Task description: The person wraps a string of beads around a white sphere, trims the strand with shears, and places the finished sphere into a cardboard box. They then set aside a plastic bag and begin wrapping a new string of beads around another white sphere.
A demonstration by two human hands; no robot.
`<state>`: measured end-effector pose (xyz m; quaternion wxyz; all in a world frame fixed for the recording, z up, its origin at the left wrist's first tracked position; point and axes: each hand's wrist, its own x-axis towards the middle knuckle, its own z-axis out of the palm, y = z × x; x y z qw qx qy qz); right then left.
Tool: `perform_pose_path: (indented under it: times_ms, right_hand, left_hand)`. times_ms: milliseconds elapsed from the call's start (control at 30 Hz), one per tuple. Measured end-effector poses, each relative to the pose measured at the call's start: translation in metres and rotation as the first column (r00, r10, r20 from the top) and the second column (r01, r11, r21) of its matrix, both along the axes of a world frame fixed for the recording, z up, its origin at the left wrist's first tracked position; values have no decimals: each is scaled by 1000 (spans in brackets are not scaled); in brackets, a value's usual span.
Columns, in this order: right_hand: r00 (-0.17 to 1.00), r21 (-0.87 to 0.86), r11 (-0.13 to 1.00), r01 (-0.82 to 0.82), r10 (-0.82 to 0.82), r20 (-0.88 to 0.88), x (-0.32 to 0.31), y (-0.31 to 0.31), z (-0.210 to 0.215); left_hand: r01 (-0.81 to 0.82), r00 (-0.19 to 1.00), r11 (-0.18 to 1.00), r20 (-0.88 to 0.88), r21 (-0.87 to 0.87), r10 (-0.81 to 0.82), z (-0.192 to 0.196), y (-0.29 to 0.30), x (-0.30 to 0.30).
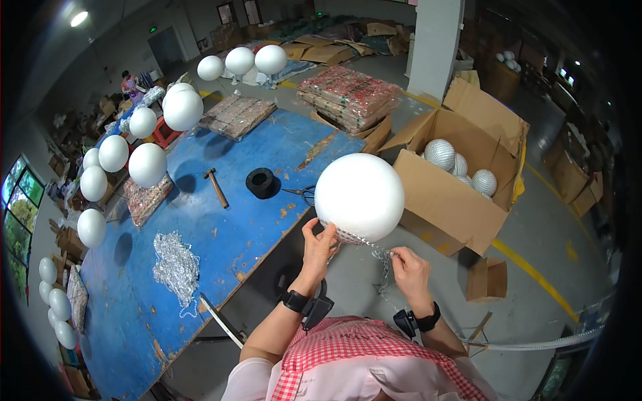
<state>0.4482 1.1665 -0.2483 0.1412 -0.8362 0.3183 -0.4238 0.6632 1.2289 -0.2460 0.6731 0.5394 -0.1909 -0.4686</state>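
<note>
A large white ball (360,194) is in front of me, beside the near edge of the blue table. Rows of silvery mirror-tile strip (342,234) cover part of its underside. My left hand (319,248) presses the strip against the ball's lower left with thumb and fingertips. The loose end of the strip runs to my right hand (409,271), which pinches it just right of the ball. More strip (384,271) dangles below that hand. A tangled heap of silvery strip (176,264) lies on the table to the left. What supports the ball is hidden.
On the blue table (234,174) lie a hammer (216,188), a black roll (260,182) and scissors (301,193). An open carton (428,194) at right holds several mirrored balls (441,154). White balls (148,166) hang or stand along the table's far left side. Wrapped bundles (348,97) are stacked beyond.
</note>
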Motion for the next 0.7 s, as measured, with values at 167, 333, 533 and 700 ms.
perform_pose_path:
  times_ms: [167,333,533,700]
  right_hand:
    - [970,808,536,-244,117,215,2,-22,-25]
    - [828,774,310,-552,94,553,-3,-11,7]
    - [839,674,557,-485,78,539,-2,-7,17]
    - [893,473,822,-316,88,442,4,-7,19]
  left_hand:
    - [-91,968,996,235,-6,90,-6,-3,-5]
    - [-30,973,999,229,-31,36,-14,-3,1]
    - [-7,938,999,347,-41,21,-6,-5,-5]
    - [15,954,996,300,-90,12,-6,-7,-4]
